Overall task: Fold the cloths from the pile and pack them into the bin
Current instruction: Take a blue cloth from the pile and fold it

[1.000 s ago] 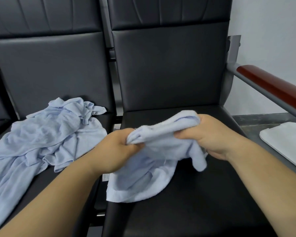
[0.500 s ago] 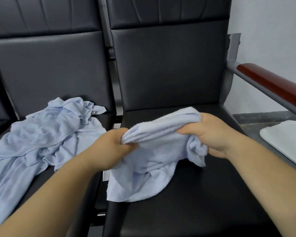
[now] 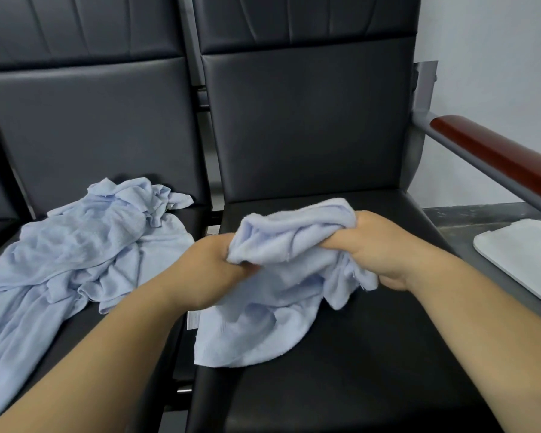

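Note:
Both of my hands grip one bunched light blue cloth point(image 3: 263, 317) above the right black seat point(image 3: 372, 370). My left hand point(image 3: 210, 270) clutches its left end and my right hand point(image 3: 378, 248) clutches its right end. The lower part of the cloth hangs down and lies on the seat's front left. A pile of light blue cloths point(image 3: 85, 245) lies crumpled on the left seat and spills over its front edge. No bin is plainly in view.
Two black padded chair backs rise behind the seats. A grey metal armrest with a red-brown wooden top point(image 3: 497, 160) runs along the right. A white flat rounded object point(image 3: 525, 260) lies low at the far right.
My hands have shifted slightly and bunched the top edge of the cloth tighter between them. The pile has not moved.

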### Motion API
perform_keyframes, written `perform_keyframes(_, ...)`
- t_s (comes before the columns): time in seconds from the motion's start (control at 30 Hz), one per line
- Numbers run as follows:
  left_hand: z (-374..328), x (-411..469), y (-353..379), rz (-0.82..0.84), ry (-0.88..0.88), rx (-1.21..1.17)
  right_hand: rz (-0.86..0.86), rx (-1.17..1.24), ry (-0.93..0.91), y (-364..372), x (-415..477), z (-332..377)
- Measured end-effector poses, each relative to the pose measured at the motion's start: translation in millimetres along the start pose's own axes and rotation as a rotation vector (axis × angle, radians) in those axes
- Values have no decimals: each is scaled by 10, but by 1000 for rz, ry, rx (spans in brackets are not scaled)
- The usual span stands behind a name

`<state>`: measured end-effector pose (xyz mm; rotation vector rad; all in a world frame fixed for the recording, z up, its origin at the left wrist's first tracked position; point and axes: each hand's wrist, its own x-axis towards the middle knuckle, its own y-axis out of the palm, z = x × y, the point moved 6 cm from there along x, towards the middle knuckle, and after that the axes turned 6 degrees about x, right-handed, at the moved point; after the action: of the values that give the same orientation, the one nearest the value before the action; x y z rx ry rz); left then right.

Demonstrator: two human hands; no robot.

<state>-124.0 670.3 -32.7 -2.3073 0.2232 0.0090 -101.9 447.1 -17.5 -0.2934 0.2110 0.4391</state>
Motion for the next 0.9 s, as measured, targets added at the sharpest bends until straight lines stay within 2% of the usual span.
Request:
perform_keyframes(0.07, -108, -40, -74, -83, 26, -217, 27, -53, -18, 6, -20, -17)
perform_keyframes(0.17, -289, -102, -192, -177, 159, -319, 40, -472, 30, 36, 3, -105)
perform_keyframes(0.27, -270, -82, -166, -117, 182, -503, -32, -748, 0, 51, 100, -98)
perform_keyframes(0.3, -238, -63, -149, -71, 160, -506, -64, -782, -41, 53, 94, -47)
perform_keyframes(0.33, -210, -46, -126, -31, 164, -411, -88, -811, -101, 42, 92, 10)
perform_keyframes(0.4, -122, -28, -56, 5, 139, -6, -117, -530, -78, -70, 57, 11)
perform_keyframes(0.43, -72, -16, -44, -29, 90, 141, -110, -333, -49, -108, 34, -8)
perform_keyframes(0.47, -25, -4, -48, -79, 53, 179, -76, -174, -29, -103, 7, -23)
perform_keyframes(0.6, 1, -16, -127, -182, -2, -174, 33, 53, -83, 0, -40, -4)
perform_keyframes(0.63, -43, -24, -148, -181, -3, -256, 36, -6, -79, -6, -25, -26)
perform_keyframes(0.73, -221, -59, -230, -203, 102, -409, -17, -517, 15, 9, 54, -156)
perform_keyframes(0.77, -271, -67, -242, -185, 139, -433, -22, -606, 47, 28, 89, -197)
perform_keyframes(0.83, -358, -101, -239, -110, 188, -407, -67, -644, 49, 33, 143, -208)
perform_keyframes(0.9, -325, -117, -226, -67, 186, -168, -148, -526, 3, -40, 124, -123)
